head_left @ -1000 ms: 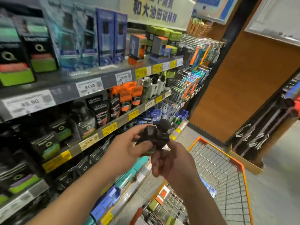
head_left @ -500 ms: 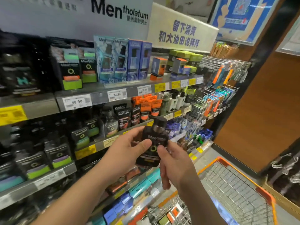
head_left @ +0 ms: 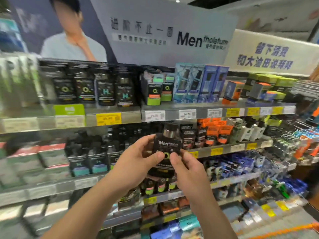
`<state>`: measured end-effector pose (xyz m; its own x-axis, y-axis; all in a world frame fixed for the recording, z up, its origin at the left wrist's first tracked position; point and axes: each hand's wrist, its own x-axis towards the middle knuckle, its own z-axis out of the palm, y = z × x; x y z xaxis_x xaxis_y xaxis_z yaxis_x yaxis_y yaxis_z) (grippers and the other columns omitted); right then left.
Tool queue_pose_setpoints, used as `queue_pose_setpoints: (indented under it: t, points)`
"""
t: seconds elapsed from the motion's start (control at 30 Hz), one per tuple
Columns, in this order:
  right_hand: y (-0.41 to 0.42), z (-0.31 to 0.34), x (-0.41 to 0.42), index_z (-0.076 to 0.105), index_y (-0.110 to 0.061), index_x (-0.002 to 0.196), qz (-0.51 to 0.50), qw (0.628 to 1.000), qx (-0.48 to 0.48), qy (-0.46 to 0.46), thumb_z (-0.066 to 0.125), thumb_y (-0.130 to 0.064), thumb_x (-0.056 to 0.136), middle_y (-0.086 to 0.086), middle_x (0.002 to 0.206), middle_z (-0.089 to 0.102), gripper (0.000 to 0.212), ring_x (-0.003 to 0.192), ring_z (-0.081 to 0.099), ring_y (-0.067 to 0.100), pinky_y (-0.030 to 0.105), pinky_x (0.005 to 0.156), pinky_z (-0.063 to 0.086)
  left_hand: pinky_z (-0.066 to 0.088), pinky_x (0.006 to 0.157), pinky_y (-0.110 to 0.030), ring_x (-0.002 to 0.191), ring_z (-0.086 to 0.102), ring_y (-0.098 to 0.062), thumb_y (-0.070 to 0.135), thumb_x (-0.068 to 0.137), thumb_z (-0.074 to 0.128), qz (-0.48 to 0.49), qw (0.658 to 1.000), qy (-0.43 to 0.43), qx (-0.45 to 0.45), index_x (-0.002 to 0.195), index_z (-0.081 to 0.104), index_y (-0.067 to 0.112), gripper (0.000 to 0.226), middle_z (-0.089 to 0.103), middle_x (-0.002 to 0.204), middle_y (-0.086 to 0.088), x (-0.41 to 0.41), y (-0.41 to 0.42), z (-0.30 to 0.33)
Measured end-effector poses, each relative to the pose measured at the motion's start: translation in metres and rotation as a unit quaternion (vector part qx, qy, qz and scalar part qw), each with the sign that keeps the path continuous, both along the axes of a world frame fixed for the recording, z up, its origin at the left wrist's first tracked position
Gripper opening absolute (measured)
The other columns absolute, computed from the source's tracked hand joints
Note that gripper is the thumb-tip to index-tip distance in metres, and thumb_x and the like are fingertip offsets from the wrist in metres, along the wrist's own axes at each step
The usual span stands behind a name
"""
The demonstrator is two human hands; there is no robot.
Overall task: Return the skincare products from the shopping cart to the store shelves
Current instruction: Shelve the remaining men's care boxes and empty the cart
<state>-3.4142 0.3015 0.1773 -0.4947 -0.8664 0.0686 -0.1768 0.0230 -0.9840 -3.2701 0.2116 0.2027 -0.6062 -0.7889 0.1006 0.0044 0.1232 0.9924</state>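
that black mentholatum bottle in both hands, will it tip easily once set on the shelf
Probably fairly steady: the black bottle looks flat-faced and broad. It likely feels rigid, since the left hand and right hand pinch it without denting. The rounded cap may make it slightly top-heavy.

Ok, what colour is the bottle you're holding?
Black, with white lettering and a dark cap: the bottle, held by both hands, seen in the head view.

Both hands (head_left: 155,159) have raised the black bottle (head_left: 166,149) toward the shelves (head_left: 198,112).

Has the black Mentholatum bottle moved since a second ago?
Yes. The black Mentholatum bottle, held in both hands, has risen toward the orange tubes on the shelf.
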Motion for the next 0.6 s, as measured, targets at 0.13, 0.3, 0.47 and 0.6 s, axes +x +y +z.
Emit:
queue_pose_setpoints:
  t: [0.13,0.3,0.47,0.6]
  points:
    - [-0.032,0.004,0.026,0.07,-0.047,0.105,0.043,0.999,-0.008,0.007,0.061,-0.052,0.097,-0.015,0.096,0.071,0.013,0.074,0.062,0.001,0.024,0.066,0.045,0.063,0.078,-0.052,0.102,0.074,-0.023,0.015,0.098,0.067,0.051,0.998,0.023,0.027,0.132,0.061,0.034,0.04,0.075,0.11,0.005,0.034,-0.017,0.001]
    - [-0.071,0.016,0.056,0.067,-0.047,0.102,0.085,0.995,-0.017,0.047,0.063,-0.049,0.095,-0.018,0.094,0.072,0.009,0.074,0.065,0.0,0.027,0.07,0.053,0.062,0.077,-0.057,0.101,0.074,-0.023,0.014,0.096,0.069,0.106,0.994,0.032,0.003,0.122,0.064,0.042,0.038,0.077,0.108,0.005,0.072,-0.046,0.006]
    - [-0.113,0.027,0.088,0.066,-0.041,0.103,0.108,0.992,-0.042,0.05,0.061,-0.041,0.099,-0.026,0.091,0.071,0.006,0.068,0.065,-0.001,0.017,0.06,0.05,0.062,0.081,-0.056,0.107,0.073,-0.024,0.007,0.099,0.063,0.122,0.992,0.038,-0.003,0.133,0.063,0.036,0.045,0.076,0.116,0.005,0.11,-0.079,0.018]
    - [-0.15,0.038,0.117,0.065,-0.038,0.103,0.107,0.989,-0.071,0.068,0.062,-0.038,0.1,-0.022,0.089,0.072,0.005,0.066,0.065,0.0,0.021,0.059,0.052,0.057,0.094,-0.055,0.11,0.072,-0.018,0.007,0.098,0.065,0.15,0.987,0.04,-0.043,0.131,0.063,0.042,0.049,0.075,0.119,0.011,0.14,-0.11,0.027]
